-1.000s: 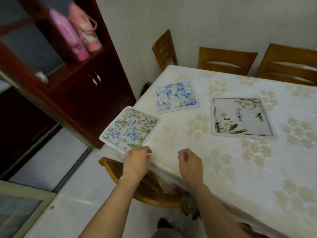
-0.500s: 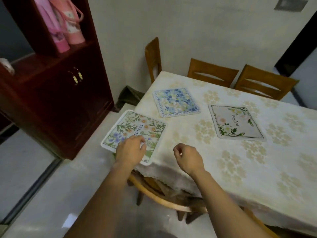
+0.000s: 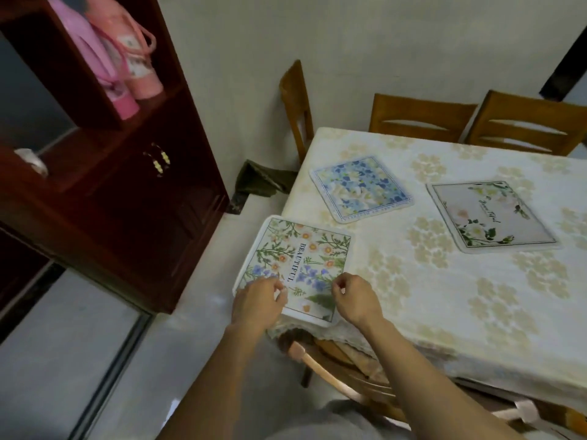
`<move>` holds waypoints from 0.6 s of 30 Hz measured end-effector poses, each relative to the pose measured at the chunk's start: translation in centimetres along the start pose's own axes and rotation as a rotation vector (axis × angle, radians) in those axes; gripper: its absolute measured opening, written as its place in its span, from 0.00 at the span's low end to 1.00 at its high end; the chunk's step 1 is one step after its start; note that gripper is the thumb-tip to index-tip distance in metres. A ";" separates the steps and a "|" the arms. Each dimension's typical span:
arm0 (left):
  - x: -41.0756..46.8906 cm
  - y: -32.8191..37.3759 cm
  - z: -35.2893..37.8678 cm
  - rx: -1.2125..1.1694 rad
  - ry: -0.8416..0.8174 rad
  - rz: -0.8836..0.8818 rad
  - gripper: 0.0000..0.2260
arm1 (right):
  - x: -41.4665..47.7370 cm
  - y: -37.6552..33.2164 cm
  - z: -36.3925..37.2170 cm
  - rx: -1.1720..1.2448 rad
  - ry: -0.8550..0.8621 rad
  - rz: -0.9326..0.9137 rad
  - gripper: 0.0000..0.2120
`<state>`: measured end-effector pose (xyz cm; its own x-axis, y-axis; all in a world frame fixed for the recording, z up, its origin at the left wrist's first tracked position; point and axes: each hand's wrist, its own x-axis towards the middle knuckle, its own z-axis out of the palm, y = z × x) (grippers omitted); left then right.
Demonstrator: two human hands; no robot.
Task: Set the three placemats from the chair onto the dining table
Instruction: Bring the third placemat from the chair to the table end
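At the table's near-left corner, dead ahead at your 12 o'clock, the BEAUTIFUL placemat (image 3: 305, 258) lies flat on the dining table (image 3: 444, 312), its left strip hanging past the table's edge. Your left hand (image 3: 257, 301) grips its near-left corner, fingers curled over the mat. Your right hand (image 3: 357, 300) sits at the mat's near-right edge, fingers curled in. You cannot tell from here whether they pinch the mat or only touch it.

At 1 o'clock from that mat, apart from it, the blue placemat (image 3: 359, 188) lies flat on the cloth. At 2 o'clock, farther right, the white rose placemat (image 3: 489, 217) lies flat too, well apart from both.

At 6 o'clock, under the table's near edge, a wooden chair (image 3: 333, 373) is tucked in. At 10 o'clock stands a dark red cabinet (image 3: 143, 201).
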<state>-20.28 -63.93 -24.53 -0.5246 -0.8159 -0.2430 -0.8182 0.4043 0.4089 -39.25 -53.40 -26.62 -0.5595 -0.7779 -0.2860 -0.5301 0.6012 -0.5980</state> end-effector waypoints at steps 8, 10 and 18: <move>3.9 -8.9 -1.4 0.052 -0.099 -0.351 0.19 | 4.8 -2.0 5.5 -0.114 -0.191 0.119 0.20; 5.0 -9.4 -0.7 0.071 -0.149 -0.374 0.22 | 5.2 -1.0 5.7 -0.130 -0.211 0.205 0.22; 14.3 -8.0 3.6 -0.074 -0.307 -0.312 0.27 | 6.6 2.0 4.3 0.018 -0.093 0.391 0.22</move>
<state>-22.06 -77.33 -34.44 -0.3097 -0.7293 -0.6101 -0.9353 0.1181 0.3337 -41.27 -58.10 -32.93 -0.6561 -0.5049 -0.5609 -0.2771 0.8525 -0.4433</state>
